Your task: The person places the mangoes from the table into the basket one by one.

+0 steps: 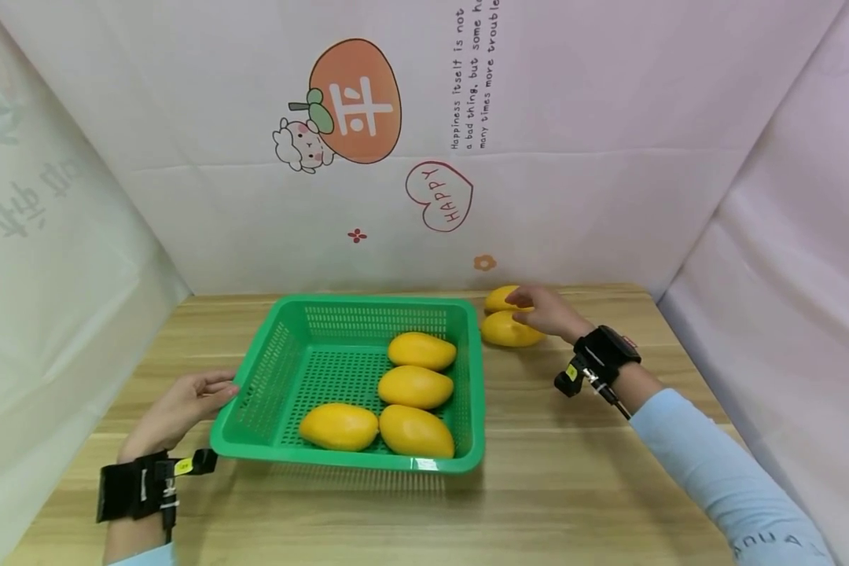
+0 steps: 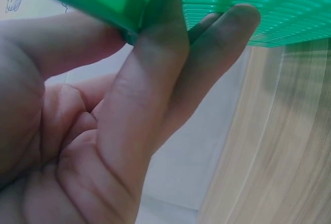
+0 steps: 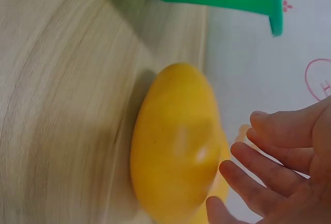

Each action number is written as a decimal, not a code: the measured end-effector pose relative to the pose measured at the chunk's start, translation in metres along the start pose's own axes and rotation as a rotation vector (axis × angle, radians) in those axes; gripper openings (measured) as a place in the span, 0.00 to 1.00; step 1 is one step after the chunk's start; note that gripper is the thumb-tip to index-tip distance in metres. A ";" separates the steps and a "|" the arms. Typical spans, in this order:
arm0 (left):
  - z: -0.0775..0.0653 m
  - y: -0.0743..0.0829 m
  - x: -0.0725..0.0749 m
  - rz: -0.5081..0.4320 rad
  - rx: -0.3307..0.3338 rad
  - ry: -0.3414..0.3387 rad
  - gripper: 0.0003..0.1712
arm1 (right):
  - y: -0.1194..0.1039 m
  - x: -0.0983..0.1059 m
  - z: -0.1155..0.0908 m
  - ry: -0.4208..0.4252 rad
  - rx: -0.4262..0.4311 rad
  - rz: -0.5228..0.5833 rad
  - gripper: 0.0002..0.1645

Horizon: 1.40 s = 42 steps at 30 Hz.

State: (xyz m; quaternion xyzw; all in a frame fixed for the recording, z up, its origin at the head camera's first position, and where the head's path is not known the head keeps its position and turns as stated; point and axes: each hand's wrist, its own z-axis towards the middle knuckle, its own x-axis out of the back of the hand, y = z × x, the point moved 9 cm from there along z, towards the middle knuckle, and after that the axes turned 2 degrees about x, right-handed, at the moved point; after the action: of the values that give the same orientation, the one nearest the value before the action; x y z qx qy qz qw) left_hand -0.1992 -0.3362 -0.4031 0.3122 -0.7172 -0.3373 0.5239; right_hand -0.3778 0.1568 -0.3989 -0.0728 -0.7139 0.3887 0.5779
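Note:
My left hand (image 1: 184, 405) grips the left rim of a green plastic basket (image 1: 347, 454), thumb on one side and fingers (image 2: 150, 79) against the slotted wall in the left wrist view. Several yellow mangoes (image 1: 416, 387) lie inside the basket, most along its right side. To the right of the basket two more mangoes rest on the table; the nearer mango (image 1: 509, 330) shows best, the farther mango (image 1: 501, 299) sits partly behind it. Over these two reaches my right hand (image 1: 548, 312), its fingers spread and loosely bent, holding nothing. The near mango (image 3: 176, 144) looms beside its fingertips in the right wrist view.
The wooden table (image 1: 559, 487) carries everything and ends at a white printed cloth (image 1: 573, 157) behind. White cloth also hangs along both sides. Cameras with cables are strapped to both wrists.

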 end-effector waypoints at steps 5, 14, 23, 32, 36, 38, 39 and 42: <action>0.000 0.000 0.000 -0.003 0.000 0.000 0.37 | 0.005 -0.003 0.002 0.011 0.010 -0.018 0.20; 0.003 0.000 0.000 0.008 -0.002 0.002 0.37 | 0.016 -0.006 0.006 0.039 -0.015 -0.053 0.17; 0.002 -0.001 0.001 0.018 0.002 0.004 0.38 | 0.020 -0.012 0.005 -0.015 -0.051 0.002 0.21; 0.002 0.000 -0.001 0.022 0.009 0.006 0.38 | 0.029 -0.031 -0.001 -0.215 -0.119 0.042 0.35; 0.002 0.001 -0.001 0.013 -0.007 0.004 0.37 | 0.030 -0.035 -0.001 -0.244 -0.118 0.048 0.38; 0.002 0.002 -0.001 0.011 -0.018 0.006 0.37 | 0.031 -0.037 -0.001 -0.245 -0.118 0.056 0.38; 0.002 0.002 -0.001 0.006 -0.023 0.006 0.36 | 0.031 -0.037 -0.001 -0.243 -0.115 0.062 0.38; 0.002 0.003 0.000 0.009 -0.027 0.007 0.36 | 0.033 -0.038 -0.001 -0.232 -0.117 0.083 0.38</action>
State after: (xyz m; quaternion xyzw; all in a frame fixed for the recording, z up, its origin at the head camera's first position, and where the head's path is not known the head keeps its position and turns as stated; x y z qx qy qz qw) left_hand -0.2014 -0.3338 -0.4015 0.3033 -0.7121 -0.3434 0.5320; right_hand -0.3762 0.1591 -0.4492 -0.0903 -0.7938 0.3759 0.4695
